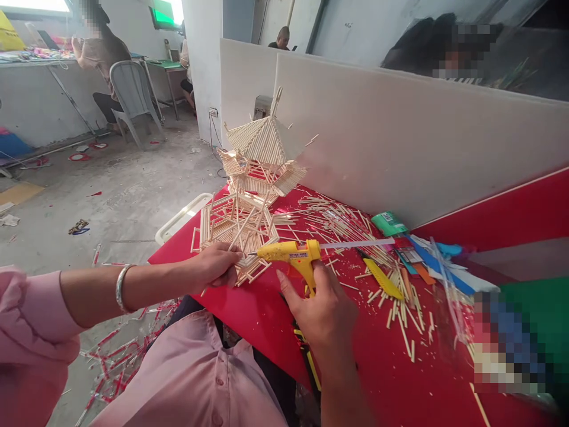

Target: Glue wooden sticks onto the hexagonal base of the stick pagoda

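My right hand [322, 302] is wrapped round the handle of a yellow glue gun [296, 254], a clear glue stick [355, 244] sticking out of its back. The nozzle points left, close to the fingertips of my left hand [217, 265]. Those fingers are pressed together at the near edge of a hexagonal stick frame [240, 222]; what they pinch is too small to make out. Behind the frame rises a pagoda-like stick model [262, 142] with a pointed roof.
Loose sticks [338, 216], a yellow cutter [383, 279] and a green roll [389, 223] lie on the red table [267, 320]. A pale partition [400, 136] stands behind. Plastic scraps [115, 356] litter the floor; people sit farther back.
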The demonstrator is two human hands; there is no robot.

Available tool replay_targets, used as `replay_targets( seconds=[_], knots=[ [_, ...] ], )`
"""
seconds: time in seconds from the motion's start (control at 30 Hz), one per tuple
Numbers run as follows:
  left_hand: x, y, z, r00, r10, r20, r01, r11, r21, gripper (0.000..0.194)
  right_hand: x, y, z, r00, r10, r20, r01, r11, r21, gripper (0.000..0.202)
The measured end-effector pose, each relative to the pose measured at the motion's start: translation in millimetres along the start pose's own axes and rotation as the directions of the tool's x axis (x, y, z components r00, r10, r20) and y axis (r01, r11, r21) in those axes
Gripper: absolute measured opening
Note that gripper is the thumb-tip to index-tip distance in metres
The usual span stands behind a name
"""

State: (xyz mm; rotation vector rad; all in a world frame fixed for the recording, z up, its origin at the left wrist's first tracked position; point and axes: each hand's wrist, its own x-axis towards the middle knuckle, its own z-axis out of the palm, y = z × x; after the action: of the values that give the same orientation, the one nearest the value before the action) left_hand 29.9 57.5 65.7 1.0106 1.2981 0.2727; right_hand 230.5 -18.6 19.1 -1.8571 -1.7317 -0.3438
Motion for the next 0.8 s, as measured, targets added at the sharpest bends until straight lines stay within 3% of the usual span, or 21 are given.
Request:
replay_targets(
  seconds=[0.23,0.8],
  knots=[
    [3.1,0.0,-0.2,1.000,0.004,0.001,-0.004,1.000,0.004,0.022,8.2,-4.8,-0.6,0.996,-0.088,-0.018,0.087,0.993,-0.080,0.037],
    [3.4,-0.6,-0.4,1.000,0.000,-0.001,0.000,1.000,0.004,0.021,8.3,-4.0,3.6,0.997,-0.072,0.022,0.074,0.995,-0.074,0.039]
  ],
)
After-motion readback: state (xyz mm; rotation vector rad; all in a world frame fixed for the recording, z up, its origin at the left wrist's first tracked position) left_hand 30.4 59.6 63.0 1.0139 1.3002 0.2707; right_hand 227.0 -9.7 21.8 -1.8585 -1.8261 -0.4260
